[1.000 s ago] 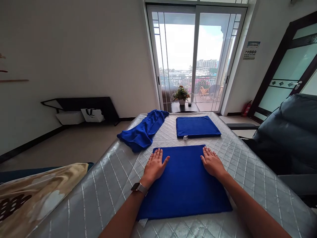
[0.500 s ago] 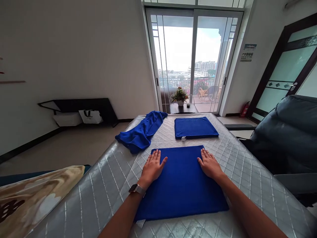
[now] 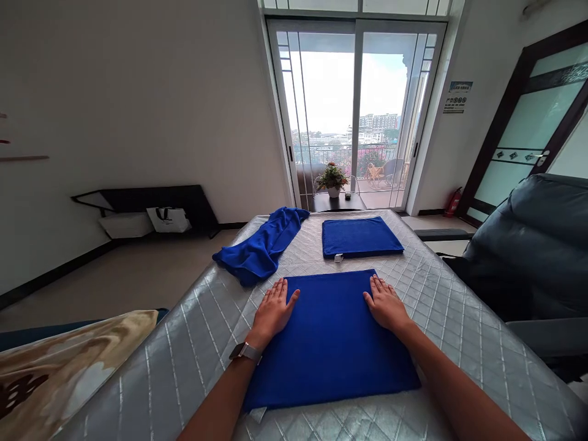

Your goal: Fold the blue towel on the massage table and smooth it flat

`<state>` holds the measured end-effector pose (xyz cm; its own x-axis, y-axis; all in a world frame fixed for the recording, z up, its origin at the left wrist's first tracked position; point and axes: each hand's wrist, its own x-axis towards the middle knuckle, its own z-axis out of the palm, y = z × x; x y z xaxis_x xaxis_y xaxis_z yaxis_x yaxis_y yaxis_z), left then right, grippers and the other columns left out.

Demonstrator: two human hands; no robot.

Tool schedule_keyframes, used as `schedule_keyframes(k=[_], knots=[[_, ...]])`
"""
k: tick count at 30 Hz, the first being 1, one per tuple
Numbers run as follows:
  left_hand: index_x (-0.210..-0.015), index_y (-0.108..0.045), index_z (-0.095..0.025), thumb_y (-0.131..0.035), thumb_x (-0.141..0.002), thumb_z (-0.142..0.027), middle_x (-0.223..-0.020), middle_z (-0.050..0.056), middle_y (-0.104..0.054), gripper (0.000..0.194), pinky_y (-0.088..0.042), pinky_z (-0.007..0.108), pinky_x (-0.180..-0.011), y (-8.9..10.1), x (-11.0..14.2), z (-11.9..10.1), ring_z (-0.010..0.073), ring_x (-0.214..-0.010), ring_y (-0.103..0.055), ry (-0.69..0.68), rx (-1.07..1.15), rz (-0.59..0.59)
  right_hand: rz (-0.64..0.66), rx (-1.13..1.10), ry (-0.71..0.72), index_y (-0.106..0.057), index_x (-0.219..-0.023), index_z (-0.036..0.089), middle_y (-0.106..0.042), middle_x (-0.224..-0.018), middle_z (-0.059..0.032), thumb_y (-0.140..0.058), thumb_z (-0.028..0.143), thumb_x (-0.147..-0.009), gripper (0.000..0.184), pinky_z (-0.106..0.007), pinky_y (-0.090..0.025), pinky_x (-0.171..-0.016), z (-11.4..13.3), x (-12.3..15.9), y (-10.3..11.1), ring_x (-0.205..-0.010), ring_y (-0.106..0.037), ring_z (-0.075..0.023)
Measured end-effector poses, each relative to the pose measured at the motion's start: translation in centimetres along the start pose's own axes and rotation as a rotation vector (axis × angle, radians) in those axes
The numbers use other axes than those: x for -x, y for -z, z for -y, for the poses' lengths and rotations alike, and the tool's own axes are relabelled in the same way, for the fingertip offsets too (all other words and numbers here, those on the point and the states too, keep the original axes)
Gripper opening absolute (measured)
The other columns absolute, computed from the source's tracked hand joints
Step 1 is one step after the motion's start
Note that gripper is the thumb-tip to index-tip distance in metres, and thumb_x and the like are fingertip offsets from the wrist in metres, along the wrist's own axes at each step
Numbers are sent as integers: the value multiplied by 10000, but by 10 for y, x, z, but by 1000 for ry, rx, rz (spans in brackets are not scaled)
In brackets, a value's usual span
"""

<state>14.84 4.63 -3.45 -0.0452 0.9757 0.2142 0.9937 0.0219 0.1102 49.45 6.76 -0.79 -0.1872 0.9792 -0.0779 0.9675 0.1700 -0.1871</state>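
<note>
A blue towel [image 3: 328,343] lies flat in front of me, with a small white tag at its near left corner. My left hand [image 3: 274,309] rests flat at its far left edge, fingers stretched forward and thumb apart. On the far right edge lies my right hand [image 3: 384,303], also flat with its thumb out. Neither hand grasps anything. Beyond them sits a neatly folded stack of blue cloth [image 3: 361,237] with a white label. To its left a crumpled blue cloth [image 3: 264,245] lies in loose folds.
Everything lies on a silver quilted mattress [image 3: 197,343]. A patterned blanket [image 3: 87,361] is at the lower left, a dark leather armchair [image 3: 542,245] to the right. Behind the far edge stands a small table with a potted plant [image 3: 333,177], before a sliding glass door [image 3: 316,92].
My left hand has slid a little to the left, from on the towel to its edge. The right hand remains nearly in place. The view has shifted slightly.
</note>
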Motion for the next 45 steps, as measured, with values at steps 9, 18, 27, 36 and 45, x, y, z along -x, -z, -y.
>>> schedule_keyframes(k=[9, 18, 27, 36, 45], knots=[[-1593, -288, -32, -190, -1022, -659, -1669, 209, -251, 854, -243, 454, -1263, 15, -3, -5, 283, -1555, -262, 27, -46, 141, -3, -34, 4, -177, -1638, 57, -140, -1716, -103, -180, 495, -1047, 735, -398, -74, -1274, 0, 0, -1, -1585, -116, -239], [-1559, -400, -61, -166, -1034, -628, -1619, 201, -395, 808, -295, 480, -1252, 25, 2, -120, 298, -1530, -331, -204, -12, 35, -20, -30, -3, -185, -1636, 57, -162, -1710, -103, -182, 478, -1050, 722, -401, -89, -1272, 2, 2, 0, -1581, -138, -242], [-1602, -333, -138, -154, -1062, -529, -1644, 138, -368, 691, -263, 484, -1273, -2, 20, -205, 253, -1557, -266, -369, 146, 70, -44, 49, 45, -188, -1630, 35, -161, -1708, -128, -206, 429, -1056, 696, -408, -121, -1268, -2, 2, -3, -1577, -155, -261], [-1599, -328, -111, -148, -1022, -663, -1663, 155, -308, 819, -242, 494, -1274, 12, 19, -80, 275, -1557, -256, -123, 24, 105, -35, -9, 6, -184, -1633, 48, -161, -1710, -106, -181, 465, -1057, 711, -408, -92, -1275, 0, 1, -2, -1580, -145, -246], [-1586, -345, -80, -155, -1008, -692, -1658, 175, -320, 863, -253, 479, -1272, 10, 26, -35, 278, -1550, -281, -8, 0, 37, -2, 5, -9, -172, -1640, 69, -144, -1716, -83, -180, 475, -1052, 714, -400, -83, -1277, 0, -1, -3, -1583, -126, -227]])
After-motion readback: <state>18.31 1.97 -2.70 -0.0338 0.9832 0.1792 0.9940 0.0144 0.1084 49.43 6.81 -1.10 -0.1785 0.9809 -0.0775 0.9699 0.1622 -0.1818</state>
